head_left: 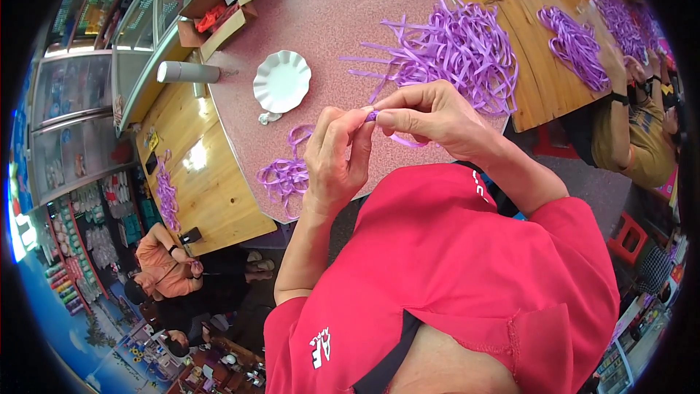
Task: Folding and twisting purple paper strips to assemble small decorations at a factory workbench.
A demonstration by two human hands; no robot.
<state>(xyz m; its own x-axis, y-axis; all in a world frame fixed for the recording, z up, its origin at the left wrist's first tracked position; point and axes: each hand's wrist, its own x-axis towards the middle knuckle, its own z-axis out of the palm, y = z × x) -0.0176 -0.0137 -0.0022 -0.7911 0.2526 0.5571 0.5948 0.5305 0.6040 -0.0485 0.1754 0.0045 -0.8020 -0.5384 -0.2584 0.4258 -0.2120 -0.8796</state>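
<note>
My left hand (337, 149) and my right hand (441, 118) meet in front of my chest, over the near edge of the pink table (332, 11). Between their fingertips they pinch a purple ribbon (372, 116), bunched small where the fingers close on it. A flat loop of ribbon shows below my right fingers. Beyond my right hand lies a big tangled heap of purple ribbons (463, 51), with loose ends trailing left. Beside my left wrist is a smaller purple ribbon pile (283, 177). How the pinched part is folded is mostly hidden by the fingers.
A white scalloped plate (281, 82), a small crumpled white piece (269, 117), a grey cylinder (188, 72) and an open cardboard box (244, 18) stand farther left. Co-workers sit at the wooden tables on the left (211, 204) and right (503, 0), with more ribbon bundles (576, 44).
</note>
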